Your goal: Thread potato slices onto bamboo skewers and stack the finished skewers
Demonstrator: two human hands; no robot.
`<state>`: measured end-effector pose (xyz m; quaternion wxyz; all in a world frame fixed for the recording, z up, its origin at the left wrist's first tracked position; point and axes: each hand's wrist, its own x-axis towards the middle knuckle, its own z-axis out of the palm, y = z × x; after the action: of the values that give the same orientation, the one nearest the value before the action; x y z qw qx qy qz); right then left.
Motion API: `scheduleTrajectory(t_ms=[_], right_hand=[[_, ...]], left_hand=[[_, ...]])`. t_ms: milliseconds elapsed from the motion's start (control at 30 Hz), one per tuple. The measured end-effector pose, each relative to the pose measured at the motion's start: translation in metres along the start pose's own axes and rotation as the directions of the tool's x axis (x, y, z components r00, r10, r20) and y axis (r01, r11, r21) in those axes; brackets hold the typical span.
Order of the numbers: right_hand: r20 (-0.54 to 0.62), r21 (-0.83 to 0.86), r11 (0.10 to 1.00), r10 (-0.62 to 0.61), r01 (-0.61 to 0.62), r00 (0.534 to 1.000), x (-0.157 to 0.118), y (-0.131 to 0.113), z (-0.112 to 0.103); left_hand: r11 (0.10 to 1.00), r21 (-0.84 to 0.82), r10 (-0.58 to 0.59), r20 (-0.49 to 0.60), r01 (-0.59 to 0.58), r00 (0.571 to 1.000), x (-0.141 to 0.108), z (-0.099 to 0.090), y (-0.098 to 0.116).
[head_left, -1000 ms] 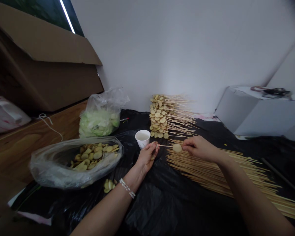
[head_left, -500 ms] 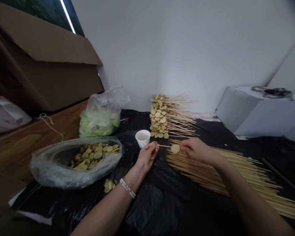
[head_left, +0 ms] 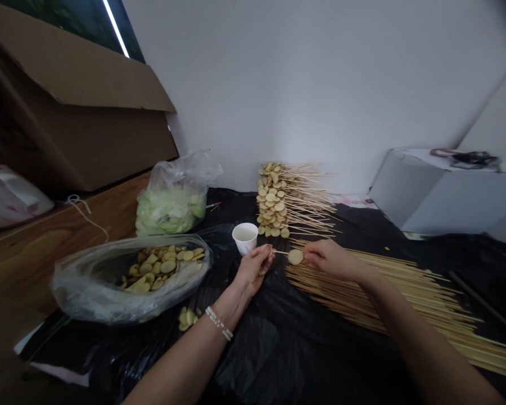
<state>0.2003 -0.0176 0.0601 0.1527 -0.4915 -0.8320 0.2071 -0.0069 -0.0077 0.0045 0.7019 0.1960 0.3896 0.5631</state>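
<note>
My left hand (head_left: 253, 271) grips the lower end of a thin bamboo skewer (head_left: 281, 253), which points right. My right hand (head_left: 326, 260) pinches a round pale potato slice (head_left: 295, 257) threaded on that skewer, close to its tip. Other slices may sit inside my left fingers, partly hidden. A loose bundle of bare skewers (head_left: 383, 292) lies just beneath my right wrist. Ahead stands a stack of skewers loaded with slices (head_left: 272, 199). A clear plastic bag of slices (head_left: 160, 270) lies left of my left hand, with a few loose slices (head_left: 187, 318) beside it.
A white paper cup (head_left: 245, 237) stands near my left hand. Black plastic sheeting (head_left: 278, 349) covers the work surface. Further off are a bag of pale green cabbage (head_left: 171, 211), a wooden surface (head_left: 46, 242), a large cardboard box (head_left: 80, 124) and a white box (head_left: 447, 194).
My right hand has slid left, carrying the slice along the skewer toward my left hand. My left hand has barely moved.
</note>
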Motion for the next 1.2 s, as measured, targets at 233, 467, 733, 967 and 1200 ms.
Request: scheduleTrajectory(t_ms=[233,467,733,967,1200], right_hand=[[0.044,0.107,0.992,0.058,-0.062,0.997,-0.003,0.000,-0.009],[0.057,0.141,0.988,0.053,-0.061,0.997,-0.002,0.002,-0.008],[0.059,0.149,0.988,0.036,-0.045,0.998,-0.007,0.004,-0.015],[0.062,0.176,0.984,0.009,-0.020,0.998,-0.009,0.008,-0.017],[0.066,0.140,0.990,-0.018,0.009,0.998,-0.007,0.014,-0.015]], left_hand=[[1.000,-0.012,-0.004,0.016,0.004,1.000,-0.002,0.002,-0.002],[1.000,0.001,-0.022,0.045,0.022,0.999,-0.001,-0.001,0.000],[1.000,-0.020,-0.022,0.030,0.023,0.999,-0.002,0.000,0.002],[0.997,0.002,-0.074,0.084,0.074,0.994,-0.003,-0.001,0.000],[0.997,0.029,-0.071,0.094,0.068,0.993,-0.004,0.001,-0.001]])
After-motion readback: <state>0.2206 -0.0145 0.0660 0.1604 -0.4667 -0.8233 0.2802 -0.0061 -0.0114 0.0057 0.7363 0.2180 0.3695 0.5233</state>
